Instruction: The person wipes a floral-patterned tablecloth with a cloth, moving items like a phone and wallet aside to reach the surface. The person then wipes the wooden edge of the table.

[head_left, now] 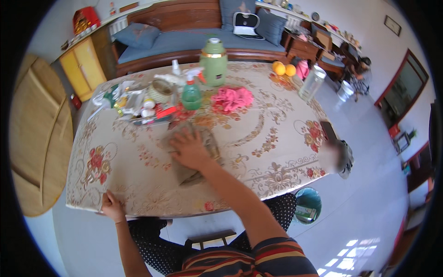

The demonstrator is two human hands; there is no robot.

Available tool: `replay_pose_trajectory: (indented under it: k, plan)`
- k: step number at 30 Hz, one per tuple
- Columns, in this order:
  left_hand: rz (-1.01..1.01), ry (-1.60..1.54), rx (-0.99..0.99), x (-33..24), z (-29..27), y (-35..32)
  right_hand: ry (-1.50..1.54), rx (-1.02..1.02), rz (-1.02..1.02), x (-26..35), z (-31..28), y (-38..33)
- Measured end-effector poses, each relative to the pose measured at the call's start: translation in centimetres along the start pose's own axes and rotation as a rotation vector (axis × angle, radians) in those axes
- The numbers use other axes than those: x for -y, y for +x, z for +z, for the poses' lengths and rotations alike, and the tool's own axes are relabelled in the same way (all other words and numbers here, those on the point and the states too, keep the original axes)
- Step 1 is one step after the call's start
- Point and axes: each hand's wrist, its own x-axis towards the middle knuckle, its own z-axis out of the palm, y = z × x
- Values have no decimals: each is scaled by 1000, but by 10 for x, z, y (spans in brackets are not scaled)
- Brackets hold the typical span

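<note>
One flat hand (188,150) on crumpled cloth (196,157)

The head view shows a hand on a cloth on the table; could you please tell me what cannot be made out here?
- Cloth: head view; the right hand covers its middle, so its full shape is hidden.
- Left hand: head view; its fingertips curl out of sight at the table edge.
- Clutter beside the green spray bottle: head view; too small and crowded to identify.
- Patch at the table's right edge: blurred.
</note>
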Motion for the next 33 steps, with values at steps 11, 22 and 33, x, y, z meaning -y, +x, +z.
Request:
replay_pose_trajectory:
  k: [11, 22, 33]
  plan:
    - [-54, 60, 68, 45, -7, 4, -387, -134, 805, -310, -170, -150]
    - [-7, 262, 163, 62, -5, 13, -448, -146, 1016, -413, -202, -162]
    - [131, 483, 140, 93, 7, 23, -394, -159, 838, -311, -218, -261]
